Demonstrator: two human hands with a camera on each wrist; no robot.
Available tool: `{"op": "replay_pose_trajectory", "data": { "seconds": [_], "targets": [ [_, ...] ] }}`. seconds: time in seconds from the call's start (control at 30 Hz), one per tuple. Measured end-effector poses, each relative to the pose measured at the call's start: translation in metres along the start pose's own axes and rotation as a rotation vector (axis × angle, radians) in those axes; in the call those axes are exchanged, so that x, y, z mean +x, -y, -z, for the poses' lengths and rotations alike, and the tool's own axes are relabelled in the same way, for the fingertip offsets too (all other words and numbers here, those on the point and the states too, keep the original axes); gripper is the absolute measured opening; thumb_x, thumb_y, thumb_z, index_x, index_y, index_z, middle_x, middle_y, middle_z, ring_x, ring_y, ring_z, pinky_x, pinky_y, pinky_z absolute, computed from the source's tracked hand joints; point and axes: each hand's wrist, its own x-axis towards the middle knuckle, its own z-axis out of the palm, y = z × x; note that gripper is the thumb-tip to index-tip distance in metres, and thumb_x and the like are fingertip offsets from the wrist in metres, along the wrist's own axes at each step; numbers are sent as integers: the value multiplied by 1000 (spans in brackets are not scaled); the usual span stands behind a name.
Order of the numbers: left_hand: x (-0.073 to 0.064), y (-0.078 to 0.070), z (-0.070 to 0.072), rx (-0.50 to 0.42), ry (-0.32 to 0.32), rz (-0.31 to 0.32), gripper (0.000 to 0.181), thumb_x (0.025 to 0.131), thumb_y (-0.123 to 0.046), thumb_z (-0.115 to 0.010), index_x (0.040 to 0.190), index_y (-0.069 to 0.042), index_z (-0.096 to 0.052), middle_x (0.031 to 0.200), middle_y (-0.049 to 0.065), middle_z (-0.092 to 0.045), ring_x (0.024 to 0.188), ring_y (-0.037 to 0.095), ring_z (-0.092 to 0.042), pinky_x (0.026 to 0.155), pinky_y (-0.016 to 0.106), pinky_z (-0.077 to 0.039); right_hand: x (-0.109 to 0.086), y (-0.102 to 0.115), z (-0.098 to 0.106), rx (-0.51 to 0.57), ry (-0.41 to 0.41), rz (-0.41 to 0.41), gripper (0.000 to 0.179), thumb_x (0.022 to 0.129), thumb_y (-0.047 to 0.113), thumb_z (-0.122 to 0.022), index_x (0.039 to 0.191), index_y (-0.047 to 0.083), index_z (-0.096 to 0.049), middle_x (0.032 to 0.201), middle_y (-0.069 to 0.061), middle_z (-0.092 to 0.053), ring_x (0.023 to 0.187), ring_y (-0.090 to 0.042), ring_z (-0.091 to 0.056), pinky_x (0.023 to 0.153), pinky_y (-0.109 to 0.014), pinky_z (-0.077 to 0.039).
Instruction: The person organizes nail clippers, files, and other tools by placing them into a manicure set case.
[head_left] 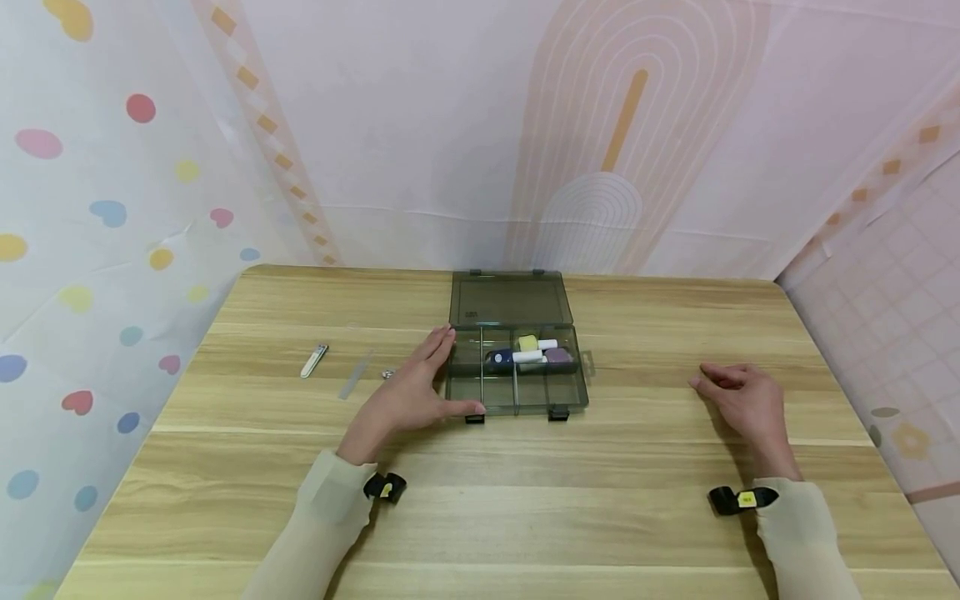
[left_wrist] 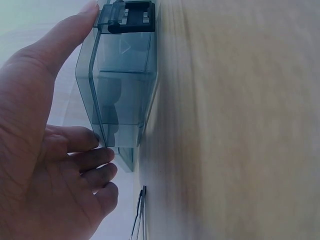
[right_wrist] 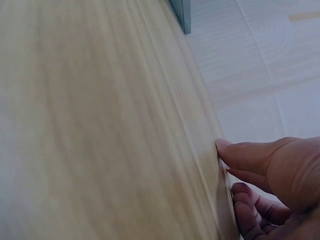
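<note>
box (head_left: 536,412): polishes (head_left: 527,357) lay inside. your left hand (head_left: 412,396) gripped its left side; light, level pressure seemed best for steadying. your right hand (head_left: 746,402), well right of box: grip could not be told.

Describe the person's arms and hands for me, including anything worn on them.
The left sleeve and right sleeve are long, plain and pale cream. At each wrist is a black device with a small yellow label. The left hand and right hand are ungloved.
</note>
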Motion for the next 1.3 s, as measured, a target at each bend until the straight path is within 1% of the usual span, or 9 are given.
{"op": "replay_pose_trajectory", "data": {
  "seconds": [0.1, 0.2, 0.33, 0.43, 0.6, 0.7, 0.8, 0.97, 1.3],
  "targets": [
    [1, -1, 0, -3, -3, -4, 130, 73, -81, -72, 166, -15, -8, 175, -1, -1, 162, 26, -5, 126, 56, -27, 1, 0, 1, -2, -2, 2, 40, 95, 32, -74, 123, 3, -75, 118, -23, -68, 89, -8, -59, 67, -9, -43],
    [1, -1, 0, -1, -1, -6, 131, 73, -81, -72, 166, -15, -8, 175, -1, -1, 162, 27, -5, 126, 55, -27, 1, -2, 1, 3, -9, 22, 38, 95, 30, -75, 121, 2, -76, 117, -23, -68, 85, 4, -56, 67, -8, -43],
    [0, -1, 0, 8, -1, 1, 131, 73, -81, -72, 166, -15, -8, 175, -1, 0, 162, 27, -5, 126, 55, -26, 3, -4, -2, 1, -14, 51, 37, 95, 30, -75, 119, 2, -76, 117, -24, -70, 88, -5, -63, 67, -8, -44],
    [0, -1, 0, 8, -2, 0, 130, 74, -79, -73, 166, -14, -8, 175, -1, 0, 162, 27, -5, 126, 55, -25, 3, -2, -3, -7, -4, 49, 38, 95, 32, -75, 119, 3, -76, 116, -23, -71, 92, -17, -64, 67, -11, -44],
    [0, -1, 0, 4, -3, -2, 130, 74, -79, -74, 166, -14, -8, 175, -1, 0, 162, 28, -5, 126, 55, -25, 4, 2, -5, 12, 5, 79, 37, 95, 32, -76, 121, 5, -76, 114, -21, -72, 82, 13, -52, 68, -9, -44],
    [0, -1, 0, 5, -5, -1, 130, 74, -78, -74, 166, -14, -8, 175, -1, -1, 162, 27, -5, 126, 55, -26, 5, 7, -7, 38, 1, 119, 36, 94, 28, -76, 122, 5, -76, 112, -19, -73, 79, 20, -48, 69, -7, -44],
    [0, 0, -1, 5, -5, 2, 130, 74, -77, -75, 166, -14, -8, 175, -1, 0, 162, 27, -5, 126, 56, -26, 6, 14, -9, 53, 2, 150, 34, 94, 26, -77, 122, 6, -76, 108, -16, -73, 79, 17, -51, 69, -8, -45],
    [0, -1, -1, 7, -5, 6, 130, 74, -77, -75, 166, -15, -7, 175, -2, 0, 162, 26, -4, 126, 56, -26, 8, 26, -12, 77, 12, 163, 32, 95, 26, -76, 121, 8, -77, 106, -12, -72, 81, 9, -54, 69, -11, -47],
    [0, 0, -1, 6, -8, -1, 132, 72, -82, -72, 166, -15, -7, 175, -2, 0, 162, 26, -5, 125, 56, -27, 10, 45, -20, 127, 27, 208, 33, 94, 28, -77, 121, 8, -77, 104, -10, -71, 82, 4, -58, 73, -10, -48]
  ]
}}
